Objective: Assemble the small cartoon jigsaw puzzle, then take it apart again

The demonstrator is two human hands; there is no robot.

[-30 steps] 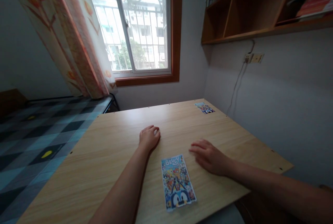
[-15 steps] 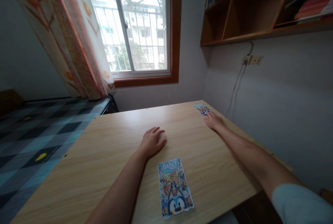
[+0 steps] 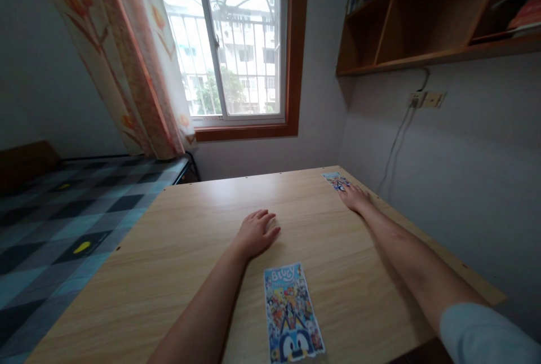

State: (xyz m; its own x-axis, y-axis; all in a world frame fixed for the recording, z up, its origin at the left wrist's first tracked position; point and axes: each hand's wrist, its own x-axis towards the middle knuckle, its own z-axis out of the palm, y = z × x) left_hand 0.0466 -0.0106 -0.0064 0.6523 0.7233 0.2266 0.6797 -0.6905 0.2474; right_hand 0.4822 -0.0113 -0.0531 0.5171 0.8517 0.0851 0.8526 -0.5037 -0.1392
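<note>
My left hand [image 3: 257, 231] lies flat and open on the wooden table [image 3: 177, 251], fingers stretched forward, holding nothing. A colourful printed packet with a blue cartoon dog [image 3: 291, 312] lies just in front of me, right of my left forearm. My right hand [image 3: 354, 196] reaches to the table's far right corner, fingers flat, its fingertips resting on the near edge of a second, smaller colourful packet [image 3: 335, 179].
A wall runs along the table's right edge, with a socket and cable [image 3: 425, 99] and wooden shelves [image 3: 422, 14] above. A window [image 3: 236, 43] and patterned curtain [image 3: 127, 60] stand behind. A bed with a checked blanket [image 3: 63, 217] lies left.
My right hand went from beside the near packet out to the far right corner and now touches the small packet there. My left hand's fingers have uncurled and lie flat.
</note>
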